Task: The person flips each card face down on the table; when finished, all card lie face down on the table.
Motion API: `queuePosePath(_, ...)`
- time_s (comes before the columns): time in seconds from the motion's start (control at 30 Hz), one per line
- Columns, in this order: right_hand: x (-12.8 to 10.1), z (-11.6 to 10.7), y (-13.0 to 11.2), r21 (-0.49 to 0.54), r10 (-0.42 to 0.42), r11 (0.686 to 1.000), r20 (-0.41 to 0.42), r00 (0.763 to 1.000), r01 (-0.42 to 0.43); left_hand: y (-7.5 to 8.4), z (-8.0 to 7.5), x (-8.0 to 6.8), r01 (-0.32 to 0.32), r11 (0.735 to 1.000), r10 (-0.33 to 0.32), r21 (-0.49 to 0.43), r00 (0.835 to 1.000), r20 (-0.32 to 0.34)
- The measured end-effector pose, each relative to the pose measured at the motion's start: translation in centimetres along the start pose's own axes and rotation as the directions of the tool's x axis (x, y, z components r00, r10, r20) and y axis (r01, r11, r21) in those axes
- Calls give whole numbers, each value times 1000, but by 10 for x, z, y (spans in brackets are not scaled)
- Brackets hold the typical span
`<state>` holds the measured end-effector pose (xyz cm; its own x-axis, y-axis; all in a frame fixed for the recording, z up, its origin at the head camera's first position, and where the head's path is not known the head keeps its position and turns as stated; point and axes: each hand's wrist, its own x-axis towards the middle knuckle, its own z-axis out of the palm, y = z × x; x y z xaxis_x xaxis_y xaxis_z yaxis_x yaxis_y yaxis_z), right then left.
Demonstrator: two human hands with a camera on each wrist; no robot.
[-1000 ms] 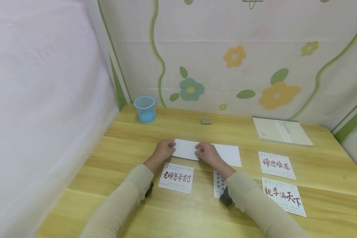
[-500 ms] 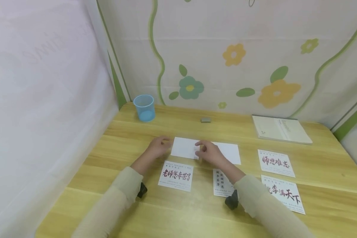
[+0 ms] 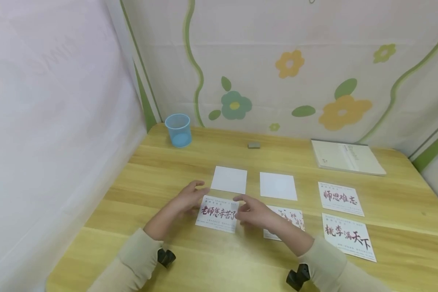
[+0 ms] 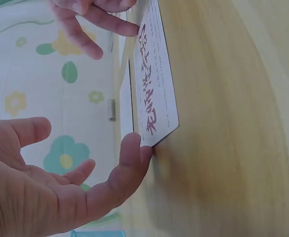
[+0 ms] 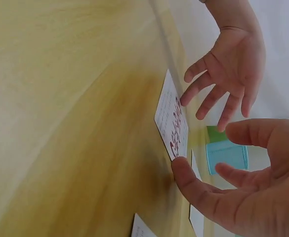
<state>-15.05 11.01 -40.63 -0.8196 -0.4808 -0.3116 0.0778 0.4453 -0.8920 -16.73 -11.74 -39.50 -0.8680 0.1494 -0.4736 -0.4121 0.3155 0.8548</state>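
A square white card with red calligraphy (image 3: pixel 216 224) lies flat on the wooden table, between my two hands. At its left edge is my left hand (image 3: pixel 189 198), fingers spread and loosely bent; in the left wrist view a fingertip (image 4: pixel 131 143) meets the card's corner. My right hand (image 3: pixel 254 212) is at the opposite edge, with a fingertip (image 5: pixel 183 169) at the near corner in the right wrist view. Neither hand grips it. Just behind lie two blank white cards (image 3: pixel 229 180). Under my right forearm, another printed card (image 3: pixel 293 215) is partly hidden.
Two more calligraphy cards (image 3: pixel 340 198) lie at the right, one in front of the other. A cream notebook (image 3: pixel 350 157) is at the back right. A small grey block (image 3: pixel 254 145) and a blue translucent cup (image 3: pixel 179 130) stand near the back edge, before the flowered cloth.
Both hands let go of the left blank card, which stays behind. They have come nearer, to the sides of the red calligraphy card. The right blank card is now fully uncovered.
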Motion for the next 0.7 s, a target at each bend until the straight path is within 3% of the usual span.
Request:
queuePosePath(0.13, -1, 3, 0, 34, 12, 999, -22, 1000, -11, -2, -1, 0, 16, 996, -17, -90, 1000, -12)
queuePosePath(0.23, -2, 5, -1, 44, 11, 999, -37, 999, -10, -5, -2, 1, -2, 983, -8, -182, 998, -58)
queuePosePath(0.37, -3, 6, -1, 37, 12, 999, -63, 998, -9, -7, 0, 4, -62, 934, 37, -353, 996, -77)
queuePosePath(0.53, -7, 10, -6, 100, 25, 995, -54, 998, -20, -4, 13, 3, -71, 868, 85, -492, 996, 6)
queuePosePath(0.63, -10, 12, -9, 182, 13, 983, -30, 999, -7, -2, 23, 1, -75, 862, 117, -501, 992, 53)
queuePosePath(0.7, -11, 14, -12, 229, 2, 973, -28, 1000, 5, -3, 29, 1, -92, 879, 148, -467, 985, 84)
